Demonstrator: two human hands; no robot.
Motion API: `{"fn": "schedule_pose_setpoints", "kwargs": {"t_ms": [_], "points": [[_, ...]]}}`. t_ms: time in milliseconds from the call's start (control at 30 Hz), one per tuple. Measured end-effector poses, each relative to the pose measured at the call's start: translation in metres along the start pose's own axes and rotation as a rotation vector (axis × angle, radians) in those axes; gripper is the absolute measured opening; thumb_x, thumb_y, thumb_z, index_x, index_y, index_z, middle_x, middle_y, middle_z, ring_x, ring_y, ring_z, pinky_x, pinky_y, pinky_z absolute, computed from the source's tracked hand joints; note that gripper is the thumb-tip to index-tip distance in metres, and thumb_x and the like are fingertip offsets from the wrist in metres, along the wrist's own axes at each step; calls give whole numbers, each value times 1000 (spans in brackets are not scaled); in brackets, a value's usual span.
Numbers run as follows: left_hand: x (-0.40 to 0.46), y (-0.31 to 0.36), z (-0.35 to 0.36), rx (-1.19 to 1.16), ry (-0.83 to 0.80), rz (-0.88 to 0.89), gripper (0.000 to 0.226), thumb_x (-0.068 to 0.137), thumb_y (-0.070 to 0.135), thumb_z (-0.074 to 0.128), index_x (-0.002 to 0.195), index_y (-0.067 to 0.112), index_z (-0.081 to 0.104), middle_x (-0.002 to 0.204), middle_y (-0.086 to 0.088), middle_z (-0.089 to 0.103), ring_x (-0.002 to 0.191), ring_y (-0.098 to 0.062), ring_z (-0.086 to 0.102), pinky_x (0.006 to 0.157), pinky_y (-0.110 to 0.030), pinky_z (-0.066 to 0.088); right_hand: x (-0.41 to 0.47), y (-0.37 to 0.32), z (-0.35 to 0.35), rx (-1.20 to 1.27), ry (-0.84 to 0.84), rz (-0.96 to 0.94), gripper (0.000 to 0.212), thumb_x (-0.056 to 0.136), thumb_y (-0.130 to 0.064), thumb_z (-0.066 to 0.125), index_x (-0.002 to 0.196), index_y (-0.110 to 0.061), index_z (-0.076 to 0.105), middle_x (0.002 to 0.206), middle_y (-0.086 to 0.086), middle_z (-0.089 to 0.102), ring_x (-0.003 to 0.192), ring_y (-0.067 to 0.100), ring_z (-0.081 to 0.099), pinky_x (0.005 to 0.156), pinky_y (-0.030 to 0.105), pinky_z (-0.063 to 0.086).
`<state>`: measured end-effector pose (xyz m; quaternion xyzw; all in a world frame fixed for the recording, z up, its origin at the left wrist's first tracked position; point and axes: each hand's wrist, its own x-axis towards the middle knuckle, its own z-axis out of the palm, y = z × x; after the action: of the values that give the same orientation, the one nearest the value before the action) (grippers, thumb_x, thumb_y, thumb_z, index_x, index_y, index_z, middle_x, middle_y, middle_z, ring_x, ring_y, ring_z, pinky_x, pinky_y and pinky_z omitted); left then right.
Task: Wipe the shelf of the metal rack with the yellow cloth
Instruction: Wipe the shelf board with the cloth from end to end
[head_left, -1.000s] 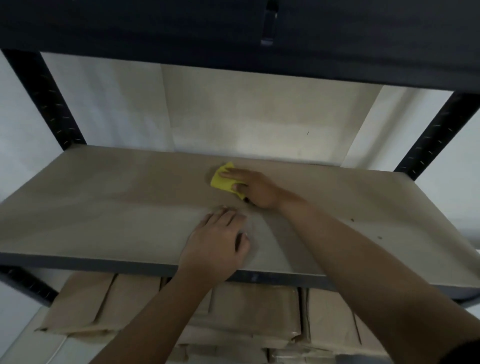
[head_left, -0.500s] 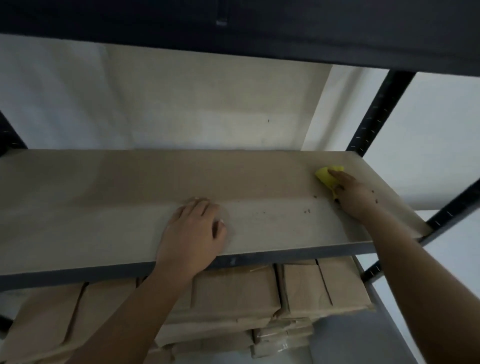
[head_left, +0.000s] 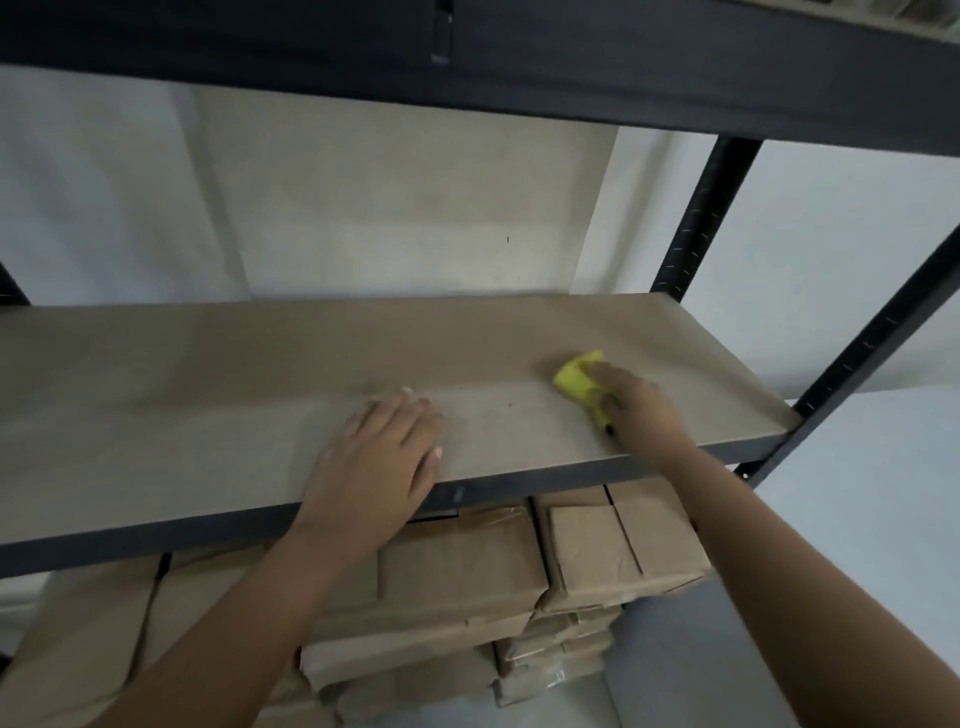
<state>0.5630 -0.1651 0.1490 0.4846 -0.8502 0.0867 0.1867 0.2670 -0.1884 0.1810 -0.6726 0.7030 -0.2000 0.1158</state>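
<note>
Pale wall (head_left: 831, 249) behind and right of the shelving, bluish-white, evenly and dimly lit. Beige panel (head_left: 405, 208) against the wall, centre — one small dark speck on it. Brown paper-wrapped packages (head_left: 587, 561) stacked below in several layers, edges touching. Grey floor (head_left: 675, 670) at lower right — bare, matte.

On the shelf (head_left: 208, 395), the left hand (head_left: 379, 462) rests flat near the front edge; right of it, the right hand (head_left: 641, 415) presses the cloth (head_left: 574, 382). Wrapped packages (head_left: 467, 571) lie stacked below.
</note>
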Motion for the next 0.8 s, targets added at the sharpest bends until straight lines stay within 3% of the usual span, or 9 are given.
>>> {"fn": "schedule_pose_setpoints", "kwargs": {"t_ms": [100, 200, 300, 467, 567, 667, 800], "points": [[-43, -6, 6, 74, 97, 26, 41, 95, 33, 32, 122, 13, 57, 124, -8, 60, 121, -26, 50, 101, -38, 32, 7, 45, -21, -106, 130, 248, 47, 95, -10, 40, 140, -20, 36, 153, 6, 29, 134, 30, 36, 101, 38, 36], [-78, -18, 22, 164, 189, -25, 45, 95, 30, 33, 135, 14, 43, 134, -9, 52, 125, -28, 43, 102, -42, 29, -1, 32, -5, -188, 192, 308, 48, 92, -7, 40, 139, -17, 37, 151, 9, 31, 121, 38, 47, 87, 44, 45], [-79, -21, 36, 247, 237, -62, 46, 94, 34, 35, 136, 16, 38, 134, -10, 43, 123, -29, 40, 100, -45, 29, -20, -18, 28, -212, 285, 252, 47, 86, -5, 45, 133, -13, 44, 144, 15, 41, 111, 40, 55, 82, 45, 48], [-72, -20, 49, 325, 338, -84, 44, 92, 37, 40, 131, 17, 42, 129, -11, 42, 118, -29, 42, 96, -44, 30, -58, -103, 83, -98, 341, 16, 50, 78, 3, 56, 127, -5, 52, 132, 25, 52, 115, 42, 55, 93, 50, 47], [-74, -22, 44, 280, 340, -39, 45, 93, 36, 38, 133, 17, 41, 131, -9, 42, 121, -27, 41, 97, -43, 30, -61, -106, 78, -2, 241, -84, 46, 88, -5, 50, 133, -12, 46, 141, 16, 46, 124, 34, 49, 101, 42, 43], [-77, -29, 40, 224, 334, -38, 46, 94, 34, 38, 134, 13, 41, 132, -8, 46, 123, -25, 41, 100, -40, 30, -37, -69, 52, -32, 189, 1, 45, 92, -10, 43, 137, -15, 42, 148, 10, 37, 129, 30, 44, 103, 40, 39], [-81, -37, 42, 238, 345, -68, 44, 95, 34, 36, 132, 11, 43, 127, -11, 57, 121, -25, 43, 104, -38, 25, 23, -29, 28, -167, 53, 145, 54, 92, -11, 40, 143, -20, 26, 156, 10, 17, 141, 32, 23, 110, 48, 31]]}}
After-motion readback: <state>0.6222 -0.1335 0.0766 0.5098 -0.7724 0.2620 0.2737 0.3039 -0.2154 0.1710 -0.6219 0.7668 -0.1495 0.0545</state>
